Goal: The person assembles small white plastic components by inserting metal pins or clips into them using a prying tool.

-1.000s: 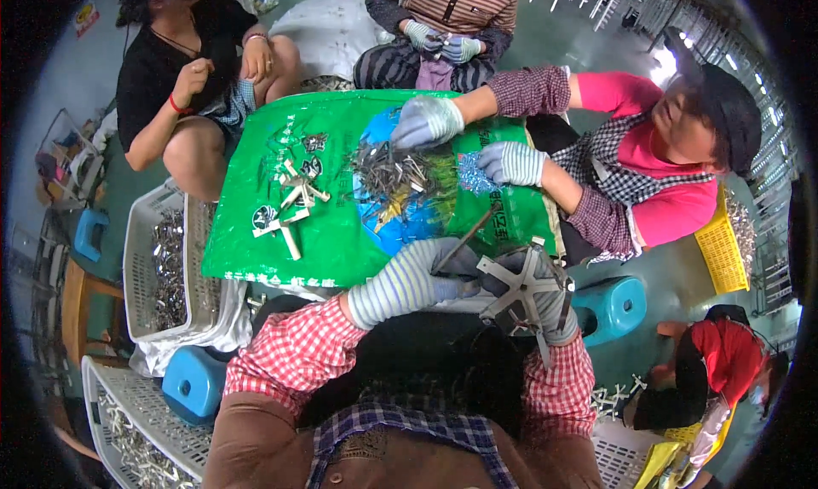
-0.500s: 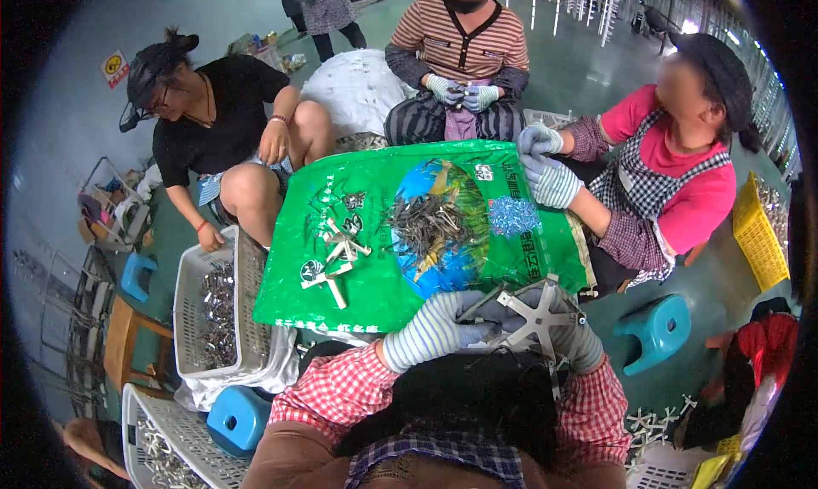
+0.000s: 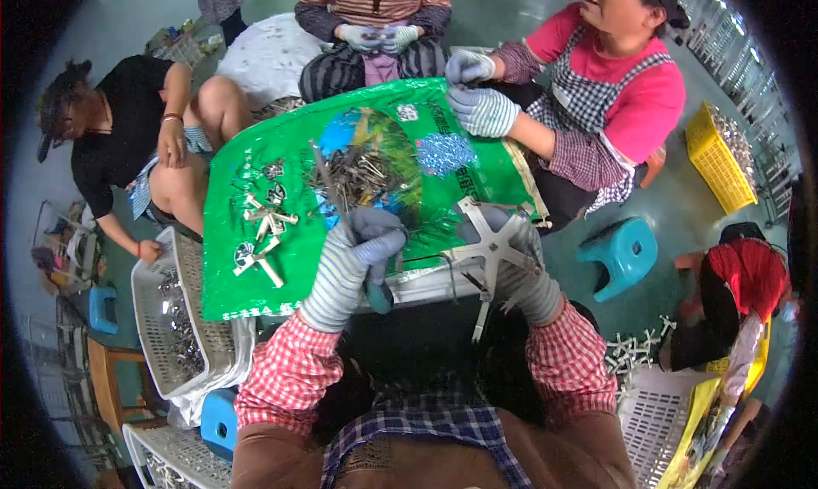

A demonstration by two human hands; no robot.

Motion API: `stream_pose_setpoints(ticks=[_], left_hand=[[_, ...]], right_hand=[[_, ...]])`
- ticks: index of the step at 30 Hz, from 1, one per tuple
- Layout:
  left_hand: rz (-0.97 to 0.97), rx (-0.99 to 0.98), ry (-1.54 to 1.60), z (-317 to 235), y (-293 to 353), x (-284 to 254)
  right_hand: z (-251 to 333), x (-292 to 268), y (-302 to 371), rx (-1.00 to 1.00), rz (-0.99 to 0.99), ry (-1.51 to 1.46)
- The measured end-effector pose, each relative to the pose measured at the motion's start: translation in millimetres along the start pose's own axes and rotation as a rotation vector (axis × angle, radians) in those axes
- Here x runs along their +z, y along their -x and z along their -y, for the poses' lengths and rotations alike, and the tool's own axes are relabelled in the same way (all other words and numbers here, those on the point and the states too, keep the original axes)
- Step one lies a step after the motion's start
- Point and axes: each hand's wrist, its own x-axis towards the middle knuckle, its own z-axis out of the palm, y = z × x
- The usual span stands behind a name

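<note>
My right hand (image 3: 527, 276), in a striped grey glove, grips a pale metal star-shaped bracket (image 3: 494, 249) with several flat arms, some with pieces hanging from their ends. My left hand (image 3: 354, 263), gloved alike, is closed round a long thin dark strip (image 3: 331, 182) that points up and away. A dark teal end (image 3: 380, 296) shows below the left fingers; I cannot tell what it belongs to. Just beyond the left hand, a heap of dark thin strips (image 3: 362, 175) lies on a green printed sheet (image 3: 230, 276). Small blue pieces (image 3: 445, 153) are piled to its right.
More pale brackets (image 3: 269, 225) lie on the sheet's left part. Three people sit round the sheet; a gloved hand (image 3: 482, 110) rests near its right edge. White crates (image 3: 170, 319) stand left, a blue stool (image 3: 620, 255) and yellow crate (image 3: 721, 158) right.
My left hand has moved away from the bracket toward the heap and now holds a dark strip. The right hand keeps the bracket. The whole view has shifted, placing the sheet farther left and up.
</note>
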Motion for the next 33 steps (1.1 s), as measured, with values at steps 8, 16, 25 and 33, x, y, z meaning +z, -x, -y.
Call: stream_pose_setpoints(ticks=[8,16,25,33], left_hand=[[0.059,-0.061,0.086,-5,2,-1],[0.288,0.017,-0.164,-8,11,-9],[0.261,0.036,-0.282,-6,12,-11],[0.302,-0.060,-0.219,-19,11,-10]], right_hand=[[7,8,-6,-0.408,0.351,1.395],[9,42,-10,-0.661,0.301,1.758],[2,41,-8,-0.637,0.308,1.720],[5,47,-9,-0.656,0.337,1.801]])
